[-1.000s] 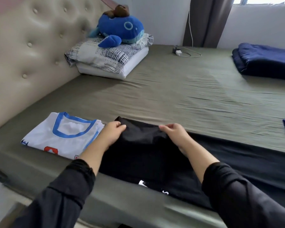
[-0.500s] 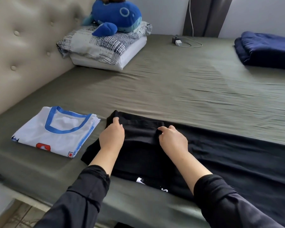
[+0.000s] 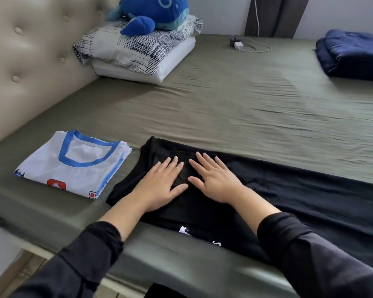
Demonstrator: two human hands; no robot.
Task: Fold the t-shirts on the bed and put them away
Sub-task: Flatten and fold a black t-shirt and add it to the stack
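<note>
Bedroom in a home. Evidence: bed [image 3: 224, 108] with olive sheet fills view; tufted beige headboard [image 3: 30, 57] at 10 o'clock; 2 stacked pillows [image 3: 138, 50] and blue plush whale [image 3: 155, 11] at 11; curtain [image 3: 274, 16] at 1; folded navy blanket [image 3: 353, 52] at 2.

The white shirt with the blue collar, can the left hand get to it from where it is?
Probably yes. The left hand lies flat on the black t-shirt, and the white shirt sits just beside it with nothing between.
</note>
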